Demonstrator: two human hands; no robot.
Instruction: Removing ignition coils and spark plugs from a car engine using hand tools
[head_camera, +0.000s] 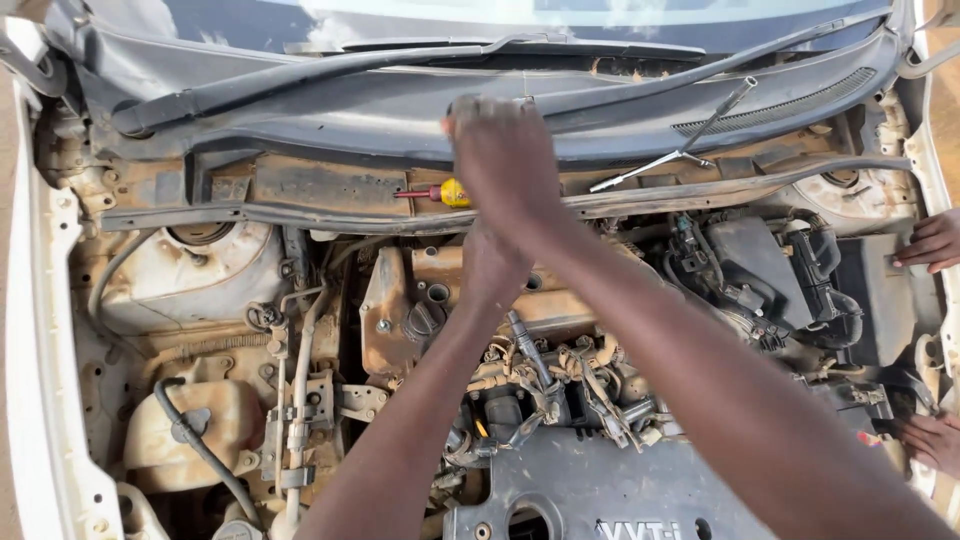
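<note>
Head view: reaching both arms deep over the engine bay, toward the firewall at the back. Right hand lifted high against the dark cowl panel below the windscreen, fingers curled together as if closed on something small at the top, though motion blur is hiding what, if anything, is being gripped. Left hand lying lower, just under the right, knuckles toward the camera and fingers turned away, so not possible to tell whether open or closed, nor what is being touched. Judging by the pose, working on a fastener or fitting on the rusty cross panel behind the engine; next move probably calling for a firm, steady grip and a tool within reach. Lying just left of the right hand on that panel: a screwdriver with a yellow and red handle. Resting further right across the cowl: a long metal wrench. Grey engine cover sitting nearest, cut off by the lower edge. Another person's hands showing at the right edge, partly out of frame. Spot beneath both hands fully covered by the forearms.
</note>
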